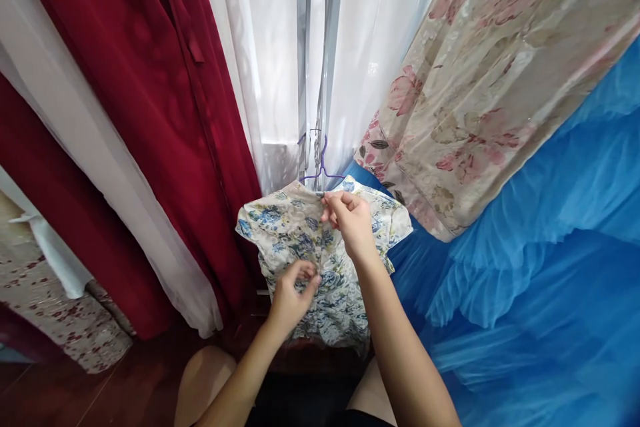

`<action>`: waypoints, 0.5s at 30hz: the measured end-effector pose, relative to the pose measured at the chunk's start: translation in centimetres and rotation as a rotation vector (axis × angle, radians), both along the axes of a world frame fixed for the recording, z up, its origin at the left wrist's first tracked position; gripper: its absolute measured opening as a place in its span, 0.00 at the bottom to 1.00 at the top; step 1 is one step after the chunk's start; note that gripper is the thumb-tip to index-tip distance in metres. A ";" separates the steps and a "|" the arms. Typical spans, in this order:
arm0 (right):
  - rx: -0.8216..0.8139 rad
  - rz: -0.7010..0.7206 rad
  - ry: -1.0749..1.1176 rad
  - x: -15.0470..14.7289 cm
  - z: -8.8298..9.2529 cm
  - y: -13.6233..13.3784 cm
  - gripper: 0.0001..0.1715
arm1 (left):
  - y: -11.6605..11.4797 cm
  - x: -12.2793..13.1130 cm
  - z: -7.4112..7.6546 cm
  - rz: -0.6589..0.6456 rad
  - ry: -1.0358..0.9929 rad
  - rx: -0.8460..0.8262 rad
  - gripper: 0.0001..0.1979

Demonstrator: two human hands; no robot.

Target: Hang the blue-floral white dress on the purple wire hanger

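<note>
— Two hands on it, both closed. Where's the small floral dress [280,227]?
— Centre of the frame, hanging from a purple hanger [323,170]. Its long axis runs top to bottom, between the red drape [165,113] at left and the blue tulle [525,267] at right.
— And the grips?
— The right hand [351,221] is pinched on the collar, just under the hook. The left hand [291,295] sits lower and further left, its grip closed on the front fabric, nearer the hem.
</note>
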State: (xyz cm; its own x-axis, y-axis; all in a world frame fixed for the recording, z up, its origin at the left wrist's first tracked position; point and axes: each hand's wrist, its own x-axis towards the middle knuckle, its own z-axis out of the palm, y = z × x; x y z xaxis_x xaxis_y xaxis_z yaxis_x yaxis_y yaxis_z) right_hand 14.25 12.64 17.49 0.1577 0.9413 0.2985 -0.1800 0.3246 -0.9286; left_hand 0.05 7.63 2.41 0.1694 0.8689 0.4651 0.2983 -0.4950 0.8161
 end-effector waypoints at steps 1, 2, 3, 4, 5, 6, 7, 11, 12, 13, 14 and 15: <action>0.003 -0.010 -0.006 0.1 -0.5 -0.4 0.15 | 1.0 -0.5 1.9 0.020 -0.057 0.052 0.10; 0.008 -0.016 -0.019 0.2 -0.9 -0.7 0.15 | 2.0 -0.8 4.1 0.043 -0.096 0.127 0.14; 0.017 -0.015 -0.039 0.4 -1.1 -1.0 0.15 | 3.0 -1.0 6.3 0.049 -0.106 0.209 0.17; 0.030 -0.008 -0.062 0.5 -1.2 -1.2 0.16 | 3.9 -1.0 8.5 0.025 -0.086 0.276 0.19; 0.046 -0.001 -0.083 0.5 -1.2 -1.3 0.16 | 4.8 -0.8 10.5 -0.008 -0.033 0.317 0.19; 0.062 0.004 -0.101 0.6 -1.2 -1.3 0.16 | 5.5 -0.5 12.3 -0.033 0.040 0.360 0.15; 0.077 0.003 -0.120 0.6 -1.3 -1.2 0.17 | 5.9 -0.2 13.7 -0.048 0.105 0.405 0.11; 0.084 -0.115 -0.291 0.6 -3.3 0.0 0.17 | 6.5 0.2 16.6 0.028 0.186 0.559 0.08; 0.064 -0.140 -0.350 0.6 -4.3 0.2 0.18 | 6.7 -0.3 16.9 0.080 0.134 0.572 0.07; 0.037 -0.149 -0.393 0.6 -5.4 0.4 0.18 | 7.1 -1.0 17.1 0.140 0.051 0.569 0.07; 0.008 -0.138 -0.414 0.5 -6.4 0.4 0.19 | 7.8 -2.1 17.0 0.198 -0.057 0.543 0.07; -0.017 -0.112 -0.411 0.4 -7.3 0.2 0.19 | 8.6 -3.5 16.8 0.246 -0.187 0.493 0.07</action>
